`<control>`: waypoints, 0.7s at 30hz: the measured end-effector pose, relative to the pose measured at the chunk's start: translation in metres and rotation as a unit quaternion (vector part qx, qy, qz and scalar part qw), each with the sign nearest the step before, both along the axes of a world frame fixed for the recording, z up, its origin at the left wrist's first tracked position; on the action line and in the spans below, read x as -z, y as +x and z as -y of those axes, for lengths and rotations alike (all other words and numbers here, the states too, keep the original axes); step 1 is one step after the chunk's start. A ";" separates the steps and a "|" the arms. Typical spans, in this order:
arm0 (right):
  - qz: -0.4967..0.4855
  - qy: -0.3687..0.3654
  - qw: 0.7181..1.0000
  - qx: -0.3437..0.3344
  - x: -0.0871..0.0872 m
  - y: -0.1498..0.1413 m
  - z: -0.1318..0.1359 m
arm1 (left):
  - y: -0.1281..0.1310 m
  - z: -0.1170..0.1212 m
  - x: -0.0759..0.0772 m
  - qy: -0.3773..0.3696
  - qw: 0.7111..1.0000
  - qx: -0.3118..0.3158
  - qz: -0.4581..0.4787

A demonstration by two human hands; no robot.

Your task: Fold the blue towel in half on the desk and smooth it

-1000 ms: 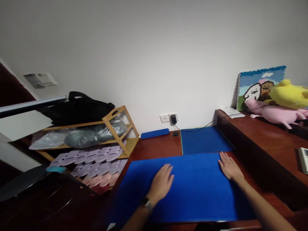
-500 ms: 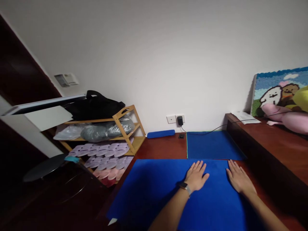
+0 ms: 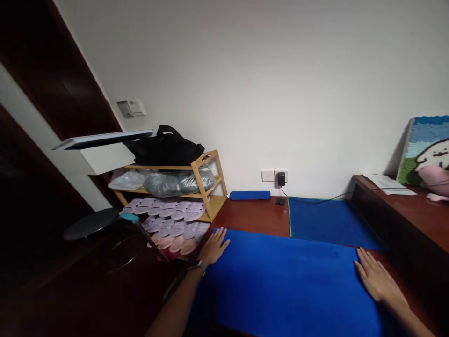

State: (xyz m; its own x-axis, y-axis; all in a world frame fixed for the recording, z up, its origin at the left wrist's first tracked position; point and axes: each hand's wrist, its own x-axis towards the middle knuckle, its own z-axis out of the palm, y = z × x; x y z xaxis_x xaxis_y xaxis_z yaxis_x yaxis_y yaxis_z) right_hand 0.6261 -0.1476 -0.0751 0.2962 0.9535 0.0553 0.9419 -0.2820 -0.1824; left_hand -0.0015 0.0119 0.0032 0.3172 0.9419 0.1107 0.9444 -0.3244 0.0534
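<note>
A large blue cloth (image 3: 291,281) lies spread over the reddish-brown wooden surface in front of me. At its far left corner, my left hand (image 3: 213,248) rests flat with fingers stretched out; a watch band circles that wrist. My right hand (image 3: 379,276) lies flat along the cloth's right edge, fingers extended and partly on the cloth. Neither hand holds anything. Beyond the far edge, a second blue cloth (image 3: 331,220) with a green border lies flat by the wall. A narrow folded blue cloth (image 3: 249,195) sits against the wall to its left.
A wooden rack (image 3: 214,203) at left carries a black bag (image 3: 171,150), plastic-wrapped bundles and several slippers (image 3: 171,208). A round stool (image 3: 91,223) stands near it. A black plug (image 3: 281,179) trails a cable rightward to a raised wooden ledge (image 3: 393,201) with a pink plush toy (image 3: 435,178).
My left hand has slid left across the cloth to its far left corner. My right hand stays at the right edge. The view has turned left.
</note>
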 end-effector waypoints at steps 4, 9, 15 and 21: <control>-0.004 0.005 1.000 -0.001 0.000 0.002 0.000 | -0.015 -0.003 -0.001 -0.003 1.000 -0.029 -0.002; 0.005 -0.005 1.000 -0.001 -0.012 -0.005 0.003 | 0.031 0.013 -0.017 0.045 0.999 -0.017 0.017; 0.017 -0.031 0.999 0.005 -0.025 -0.012 0.004 | 0.242 0.089 -0.030 0.050 0.969 0.210 0.118; 0.018 -0.040 0.999 0.004 -0.032 -0.014 0.003 | 0.417 0.127 0.000 -0.064 0.959 0.219 0.171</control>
